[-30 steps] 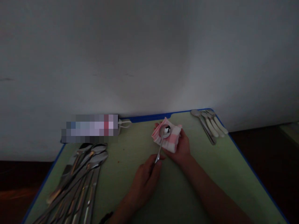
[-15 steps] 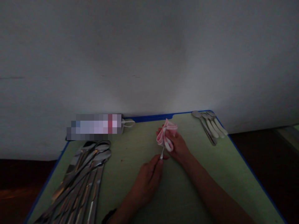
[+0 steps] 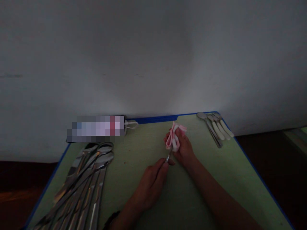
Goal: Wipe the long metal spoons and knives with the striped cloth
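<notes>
My left hand point(image 3: 154, 179) is closed on the handle of a piece of metal cutlery point(image 3: 169, 156), near the middle of the table. The far end of that piece goes into a folded pink-and-white cloth point(image 3: 172, 139), so its kind is hidden. My right hand point(image 3: 184, 147) grips the cloth around that end, thumb on top and fingers behind. Left of my hands lies a heap of metal spoons and other cutlery point(image 3: 83, 188). At the far right corner rest a metal spoon point(image 3: 208, 126) and forks with white handles point(image 3: 222, 127).
The light green table point(image 3: 134, 147) has a blue edge and stands against a grey wall point(image 3: 153, 64). A blurred-out dark case or box point(image 3: 96, 129) with a white loop point(image 3: 131, 124) lies at the back left, just beyond the heap.
Both hands, with the cutlery and the cloth, have shifted slightly to the right. The cloth's folds sit differently and look more squeezed together. The cutlery on the table lies as before.
</notes>
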A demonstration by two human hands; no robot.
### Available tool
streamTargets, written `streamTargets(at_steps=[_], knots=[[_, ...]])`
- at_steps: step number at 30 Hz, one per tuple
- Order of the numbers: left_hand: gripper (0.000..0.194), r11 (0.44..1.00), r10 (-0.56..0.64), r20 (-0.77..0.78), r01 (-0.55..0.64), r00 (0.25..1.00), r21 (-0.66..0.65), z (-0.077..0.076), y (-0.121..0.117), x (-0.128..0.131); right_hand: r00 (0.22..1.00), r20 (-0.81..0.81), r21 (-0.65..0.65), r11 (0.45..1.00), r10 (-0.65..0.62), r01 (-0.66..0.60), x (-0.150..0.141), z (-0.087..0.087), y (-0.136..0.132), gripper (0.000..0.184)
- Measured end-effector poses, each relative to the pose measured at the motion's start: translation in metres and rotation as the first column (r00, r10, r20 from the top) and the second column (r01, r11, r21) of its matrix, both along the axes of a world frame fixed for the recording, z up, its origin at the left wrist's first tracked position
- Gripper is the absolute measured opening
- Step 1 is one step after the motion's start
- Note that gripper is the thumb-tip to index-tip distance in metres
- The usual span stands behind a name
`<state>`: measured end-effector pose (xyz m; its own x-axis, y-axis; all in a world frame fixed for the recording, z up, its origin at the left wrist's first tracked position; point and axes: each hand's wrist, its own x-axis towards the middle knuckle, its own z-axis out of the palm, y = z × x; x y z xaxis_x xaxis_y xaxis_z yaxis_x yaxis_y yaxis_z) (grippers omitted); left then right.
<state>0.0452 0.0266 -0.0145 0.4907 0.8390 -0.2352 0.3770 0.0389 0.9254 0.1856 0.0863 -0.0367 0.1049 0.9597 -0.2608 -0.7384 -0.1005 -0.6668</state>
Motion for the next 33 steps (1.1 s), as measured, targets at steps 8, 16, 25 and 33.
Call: streamTargets(at_steps=[8,16,25,33], knots=[[0.033,0.982,-0.139,-0.076,0.147,0.987,0.122,0.002,-0.002,-0.002,0.997,-0.082,-0.007,1.0,-0.013,0.013,0.006,-0.001,0.005,0.023],[0.028,0.991,-0.044,-0.066,0.052,0.997,0.124,-0.013,0.0,0.003,0.999,0.031,0.016,1.0,0.015,-0.015,-0.003,-0.002,-0.002,0.028],[0.03,0.987,-0.051,-0.084,0.063,0.995,0.148,-0.009,0.0,0.003,1.0,0.009,0.034,0.999,0.0,0.0,0.004,-0.006,0.004,0.023],[0.038,0.969,-0.134,-0.111,0.154,0.985,0.192,-0.006,-0.004,-0.005,0.997,0.02,0.075,0.995,-0.072,0.071,0.017,-0.006,0.012,0.02]])
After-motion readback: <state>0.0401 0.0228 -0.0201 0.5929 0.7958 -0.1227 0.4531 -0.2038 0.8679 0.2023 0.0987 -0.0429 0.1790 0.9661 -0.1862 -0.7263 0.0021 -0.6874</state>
